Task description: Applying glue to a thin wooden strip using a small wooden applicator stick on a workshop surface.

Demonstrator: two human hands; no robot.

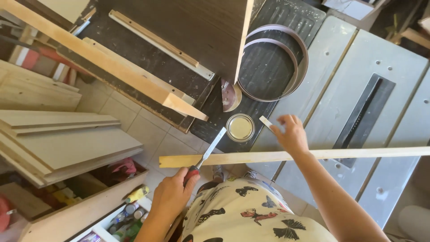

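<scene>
Nearest the person, at the bottom of the view, a butterfly-print garment (251, 215) fills the foreground, and just above it the left hand (172, 195) has its grip wrapped tight round the red handle of a chisel (207, 154), whose flat steel blade slants up and to the right, crossing the left end of a long pale wooden strip (286, 155). That strip is thin, straight and light yellow, lying almost level across the view; its left end juts out past the counter over the tiled floor (143, 130), while the rest runs off the right edge. The right hand (292, 133) rests over the strip near its middle, with a small pale sliver of wood (265, 121) pinched at the fingertips, so its grip is narrow and closed on that piece. Below left, an open box of bottles (127, 215) sits near the left arm, and stacked boards (58, 143) lie further left. Beyond the strip stands a small round tin (240, 127) with a cream lid on a black ribbed mat, close to the chisel tip but apart from it. Farther off, looped sanding belts (277, 62) lie on the same mat. The grey saw counter (349, 80) to the right is mostly bare around its dark slot. A dark panel (197, 31) and a slanted timber beam (107, 62) crowd the far left.
</scene>
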